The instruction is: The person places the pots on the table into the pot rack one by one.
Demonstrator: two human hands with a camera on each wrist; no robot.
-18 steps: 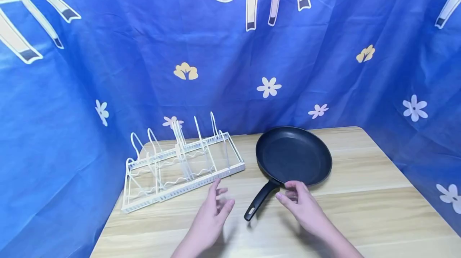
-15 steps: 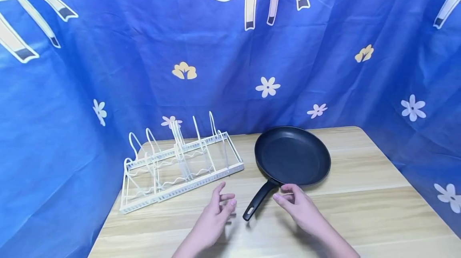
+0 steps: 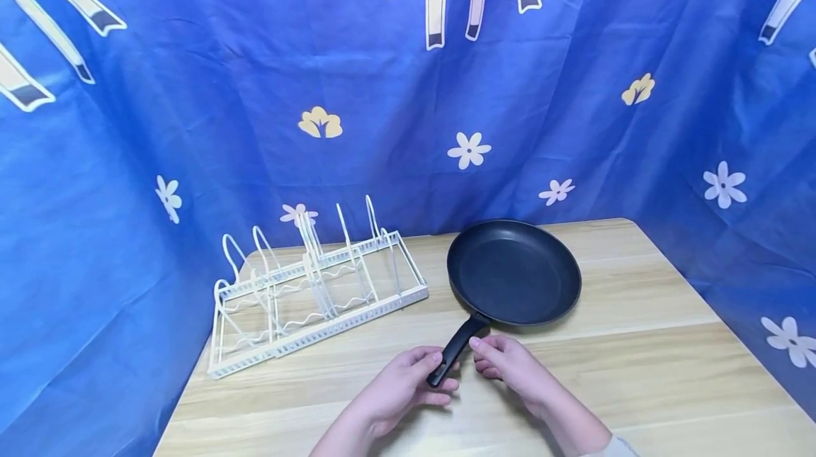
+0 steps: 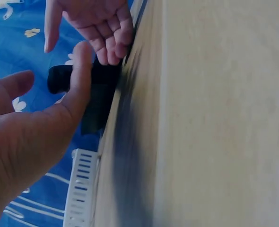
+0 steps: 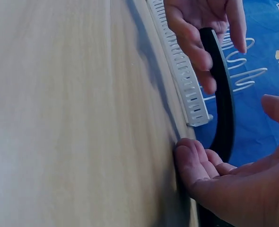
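A black frying pan (image 3: 513,276) lies face up on the wooden table, its handle (image 3: 464,340) angled down-left towards me. Around the handle's free end my left hand (image 3: 398,382) is cupped, thumb above and fingers below. The right wrist view shows a gap between that thumb and the handle (image 5: 223,99). Close to the handle's right side is my right hand (image 3: 513,372), fingers bent beneath it and thumb raised clear. Neither hand visibly grips the pan. The left wrist view shows the handle's end (image 4: 61,79), partly covered by my left hand.
A white wire rack (image 3: 344,326) with upright loops and slotted rails stands left of the pan. Behind and beside the wooden table (image 3: 637,372) hangs a blue cloth (image 3: 395,103) printed with flowers and animal legs.
My left hand has moved right to the handle's end. My right hand has moved left and slightly down, closer beside the handle. The whole head view has shifted slightly; pan and rack stay put.
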